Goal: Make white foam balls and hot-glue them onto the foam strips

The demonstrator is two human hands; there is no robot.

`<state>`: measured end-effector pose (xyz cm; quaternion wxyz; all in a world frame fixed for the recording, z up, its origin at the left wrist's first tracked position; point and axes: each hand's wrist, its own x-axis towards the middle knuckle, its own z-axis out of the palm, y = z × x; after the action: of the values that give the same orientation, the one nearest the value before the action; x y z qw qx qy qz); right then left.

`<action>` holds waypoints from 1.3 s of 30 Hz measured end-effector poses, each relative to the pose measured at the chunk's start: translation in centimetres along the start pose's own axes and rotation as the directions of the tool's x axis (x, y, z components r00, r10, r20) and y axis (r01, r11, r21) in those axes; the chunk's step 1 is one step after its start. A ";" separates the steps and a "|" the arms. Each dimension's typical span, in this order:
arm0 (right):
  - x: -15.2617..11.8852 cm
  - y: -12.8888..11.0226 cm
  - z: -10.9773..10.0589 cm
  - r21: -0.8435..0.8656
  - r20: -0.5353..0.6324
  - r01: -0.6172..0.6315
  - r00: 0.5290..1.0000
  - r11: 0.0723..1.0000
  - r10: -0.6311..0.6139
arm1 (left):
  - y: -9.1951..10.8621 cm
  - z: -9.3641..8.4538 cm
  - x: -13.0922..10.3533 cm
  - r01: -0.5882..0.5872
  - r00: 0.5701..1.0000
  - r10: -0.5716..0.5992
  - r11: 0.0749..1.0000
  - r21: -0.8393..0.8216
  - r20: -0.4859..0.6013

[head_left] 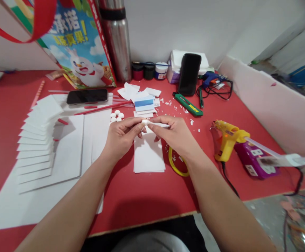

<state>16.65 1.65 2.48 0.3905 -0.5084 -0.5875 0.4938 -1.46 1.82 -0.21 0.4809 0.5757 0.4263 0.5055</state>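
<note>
My left hand (123,137), its thumb and fingers closed in a pinch, grips a small white round piece (145,121). Close against it, my right hand (173,134) pinches a thin white strip (159,124) that looks like paper; the two white pieces meet between my fingertips. Just below both hands lies a short stack of white paper sheets (149,157). Several more white round pieces (117,114) sit beyond my left hand. A yellow tape ring (173,167) lies partly hidden under my right forearm.
A yellow glue gun (227,138) rests against a purple box (258,159) on the right. A green utility knife (188,105) lies among paper scraps. Fanned white cards (36,140) are at left. Behind stand a steel flask (118,45), paint jars (149,71) and a phone (189,74).
</note>
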 end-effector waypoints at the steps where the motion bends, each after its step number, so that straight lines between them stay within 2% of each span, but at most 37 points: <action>1: 0.0 0.0 -0.1 0.000 -0.001 0.002 1.000 1.000 -0.002 | 0.0 0.0 0.0 0.004 1.000 -0.004 1.000 -0.005 0.005; 5: 0.1 0.4 -0.3 -0.060 -0.012 0.056 0.998 0.997 -0.056 | -0.1 0.0 0.0 0.021 1.000 -0.021 0.999 -0.026 0.009; 7: 0.2 0.7 -0.2 -0.150 -0.043 0.133 0.989 0.980 -0.141 | -0.3 0.0 0.0 0.028 1.000 -0.028 0.999 -0.044 0.005; 11: 0.4 1.2 0.0 -0.320 -0.106 0.312 0.926 0.894 -0.362 | -0.7 -0.2 0.1 0.029 1.000 -0.029 0.998 -0.063 0.006; 13: 0.3 1.2 0.0 -0.372 -0.095 0.358 0.903 0.857 -0.419 | -0.7 -0.2 0.1 0.027 1.000 -0.026 0.998 -0.058 0.010; 15: 0.2 1.0 0.0 -0.390 -0.062 0.343 0.916 0.855 -0.396 | -0.7 -0.2 0.1 0.031 1.000 -0.030 0.998 -0.052 0.009; 18: 0.0 0.9 -0.1 -0.342 -0.002 0.245 0.965 0.907 -0.262 | -0.5 -0.2 0.1 0.040 0.999 -0.040 0.998 -0.040 0.000; 20: -0.1 0.9 -0.1 -0.300 0.019 0.194 0.980 0.934 -0.198 | -0.4 -0.1 0.1 0.043 0.999 -0.043 0.998 -0.035 -0.001; 27: 0.2 1.0 0.0 -0.126 -0.001 0.102 0.995 0.987 -0.103 | -0.4 -0.2 0.1 0.023 1.000 -0.023 1.000 -0.014 -0.012; 30: 0.2 0.8 0.2 -0.129 -0.043 0.086 0.995 0.988 -0.092 | -0.6 -0.1 0.0 -0.006 1.000 0.006 1.000 0.015 -0.002; 32: 0.0 0.7 0.6 -0.132 -0.095 0.074 0.992 0.989 -0.087 | -0.6 0.1 0.0 -0.049 0.999 0.049 0.997 0.063 -0.007; 35: -0.3 0.7 1.5 -0.151 -0.188 0.086 0.976 0.985 -0.114 | -0.4 0.4 -0.2 -0.168 0.984 0.178 0.964 0.208 -0.030; 39: -0.7 0.7 2.6 -0.188 -0.241 0.175 0.946 0.966 -0.218 | -0.1 0.5 -0.5 -0.334 0.927 0.375 0.844 0.419 -0.018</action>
<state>14.43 0.43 1.25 0.4682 -0.5378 -0.6179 0.3313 -1.00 1.33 -0.39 0.2264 0.7064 0.4317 0.5132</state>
